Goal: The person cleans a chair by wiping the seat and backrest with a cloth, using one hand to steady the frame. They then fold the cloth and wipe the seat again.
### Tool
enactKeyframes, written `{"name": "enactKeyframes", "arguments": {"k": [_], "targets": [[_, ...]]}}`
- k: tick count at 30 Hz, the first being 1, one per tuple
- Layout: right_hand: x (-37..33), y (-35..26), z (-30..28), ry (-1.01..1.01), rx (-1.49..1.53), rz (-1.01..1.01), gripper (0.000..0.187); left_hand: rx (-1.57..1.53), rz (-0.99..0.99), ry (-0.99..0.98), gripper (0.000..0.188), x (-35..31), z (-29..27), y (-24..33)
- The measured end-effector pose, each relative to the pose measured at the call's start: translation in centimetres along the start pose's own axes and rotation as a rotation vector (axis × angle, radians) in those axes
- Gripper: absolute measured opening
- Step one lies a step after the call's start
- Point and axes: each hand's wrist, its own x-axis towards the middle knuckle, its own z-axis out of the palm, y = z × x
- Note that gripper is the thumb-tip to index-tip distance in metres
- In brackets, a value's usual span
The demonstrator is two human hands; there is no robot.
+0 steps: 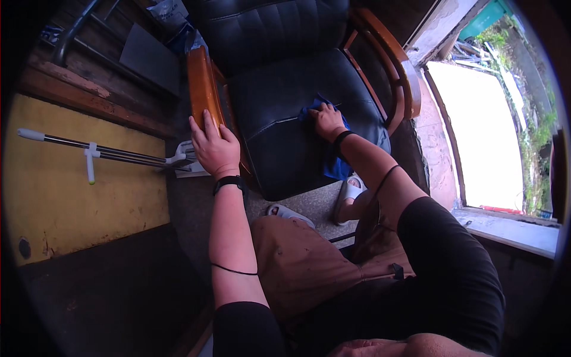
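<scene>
A black leather armchair point(267, 152) with wooden armrests stands in front of me. My left hand point(217, 149) rests on the front end of its left armrest point(203, 83), fingers stretched over the wood and apart. On the seat, my right hand point(328, 122) presses down a blue cloth point(339, 168), with bent fingers closed on it. Part of the cloth lies under that hand, and another part hangs below my wrist near the seat's front edge. A crease or split in the leather runs left from the cloth.
The right armrest point(392, 47) curves beside the seat. To the left, a long-handled broom and dustpan point(119, 152) lean by a yellow panel point(89, 202). My sandalled feet point(291, 214) are below the chair. A bright doorway point(476, 131) opens on the right.
</scene>
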Motion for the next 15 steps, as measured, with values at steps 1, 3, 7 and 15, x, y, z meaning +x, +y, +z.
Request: {"name": "enactKeyframes", "arguments": {"k": [1, 3, 7, 15], "targets": [[0.1, 2.5, -0.1, 0.036, -0.02, 0.031, 0.042, 0.0, 0.012, 0.007, 0.05, 0.1, 0.0, 0.3], [0.3, 4.2, -0.1, 0.012, -0.019, 0.1, 0.041, 0.008, 0.013, 0.012, 0.051, 0.2, 0.1, 0.0], [1.7, -0.5, 1.4, 0.014, 0.221, 0.072, 0.042, 0.04, 0.048, 0.013, 0.051, 0.4, 0.0, 0.4], [0.0, -17.6, 1.3, -0.066, 0.287, -0.28, 0.042, 0.009, 0.069, 0.029, 0.049, 0.3, 0.3, 0.6]]}}
